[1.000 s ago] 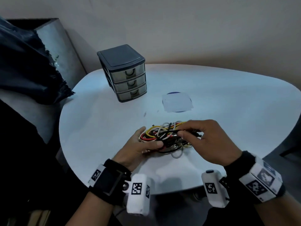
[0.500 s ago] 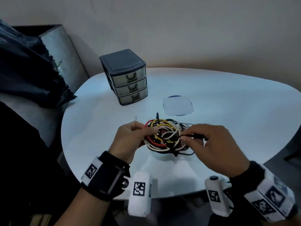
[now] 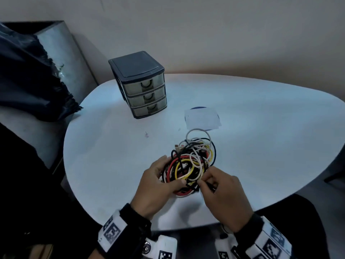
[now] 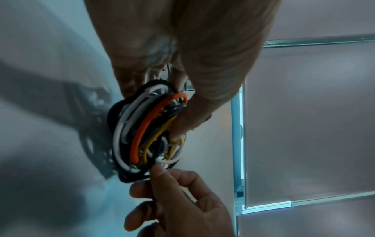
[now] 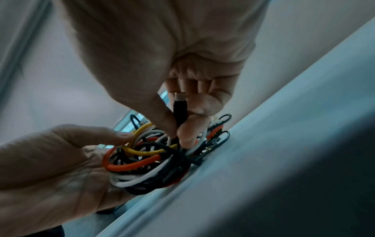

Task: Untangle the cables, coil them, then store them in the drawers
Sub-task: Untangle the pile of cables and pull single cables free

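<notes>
A tangle of cables [image 3: 190,161], red, yellow, white and black, is lifted just above the near part of the white table [image 3: 112,156]. My left hand [image 3: 160,182] grips the tangle [image 4: 146,128] from its left side, thumb on top. My right hand [image 3: 214,186] pinches a black cable plug [image 5: 179,110] between thumb and forefinger at the tangle's [image 5: 146,157] near right edge. The grey three-drawer unit [image 3: 141,86] stands at the table's far left with all drawers closed.
A white paper sheet [image 3: 202,118] over a dark disc lies beyond the tangle. A small pin-like object [image 3: 147,135] lies left of centre. A dark bag [image 3: 28,75] and a grey panel sit off the table's left edge.
The tangle has been tipped up and turned so its loops face me. My right hand has drawn closer to me and now pinches the black plug at the bundle's near edge.
</notes>
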Motion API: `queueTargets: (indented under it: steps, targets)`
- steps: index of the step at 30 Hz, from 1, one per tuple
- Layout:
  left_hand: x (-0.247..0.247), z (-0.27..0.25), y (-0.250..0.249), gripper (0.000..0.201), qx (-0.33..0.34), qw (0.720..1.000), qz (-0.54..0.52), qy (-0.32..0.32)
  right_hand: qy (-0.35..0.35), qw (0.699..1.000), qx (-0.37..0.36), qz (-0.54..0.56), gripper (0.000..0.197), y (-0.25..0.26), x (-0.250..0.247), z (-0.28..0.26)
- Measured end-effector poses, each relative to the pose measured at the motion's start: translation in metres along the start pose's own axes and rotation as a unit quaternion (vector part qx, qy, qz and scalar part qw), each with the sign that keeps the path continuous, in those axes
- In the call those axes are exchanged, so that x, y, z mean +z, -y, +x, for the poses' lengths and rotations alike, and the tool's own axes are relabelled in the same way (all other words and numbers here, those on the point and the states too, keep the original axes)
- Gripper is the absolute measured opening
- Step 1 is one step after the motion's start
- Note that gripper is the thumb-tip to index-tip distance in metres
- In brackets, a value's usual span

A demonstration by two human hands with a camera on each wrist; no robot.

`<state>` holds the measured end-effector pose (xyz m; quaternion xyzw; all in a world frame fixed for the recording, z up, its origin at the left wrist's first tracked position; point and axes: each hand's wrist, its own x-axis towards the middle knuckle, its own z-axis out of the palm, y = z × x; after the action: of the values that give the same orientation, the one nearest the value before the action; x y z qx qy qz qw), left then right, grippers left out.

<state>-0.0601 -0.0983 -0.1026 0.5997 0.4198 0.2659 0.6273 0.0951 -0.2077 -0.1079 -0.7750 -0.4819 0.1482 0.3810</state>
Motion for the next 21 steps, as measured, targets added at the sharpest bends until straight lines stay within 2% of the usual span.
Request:
queueTargets:
  steps: [2,5,7,9,11,13,15,18,21]
  targets:
    - [0.000,-0.003,0.002,0.076,-0.003,0.999,0.029,0.018,0.006,0.999,0.037,-0.014,0.032,-0.001,0.000,-0.002]
    - [0.001,-0.007,0.003,0.059,0.021,0.999,0.008,0.024,0.004,0.993,0.095,-0.065,0.040,-0.003,-0.007,-0.003]
    - [0.002,-0.010,0.002,0.055,0.037,0.999,0.003,0.011,-0.002,0.993,0.096,-0.062,0.035,-0.005,-0.011,-0.005]
    - [0.003,-0.011,0.005,0.056,0.054,0.998,0.020,0.005,0.017,0.996,0.076,-0.053,0.020,-0.006,-0.014,-0.008]
    - [0.004,-0.011,0.009,0.061,0.070,0.996,0.049,0.003,0.078,0.994,0.072,-0.021,0.011,-0.005,-0.018,-0.010]
    - [0.005,-0.010,0.012,0.068,0.085,0.992,0.089,-0.003,0.163,0.981,0.093,0.049,0.022,-0.006,-0.023,-0.010]
    - [0.008,-0.009,0.010,0.075,0.102,0.986,0.131,-0.004,0.218,0.960,0.138,0.111,0.024,-0.004,-0.028,-0.007]
    - [0.011,-0.001,0.002,0.073,0.105,0.981,0.161,-0.007,0.209,0.952,0.176,0.138,0.005,0.002,-0.028,0.005]
    - [0.014,0.012,-0.003,0.065,0.121,0.977,0.173,-0.020,0.167,0.960,0.182,0.131,0.013,0.006,-0.018,0.021]
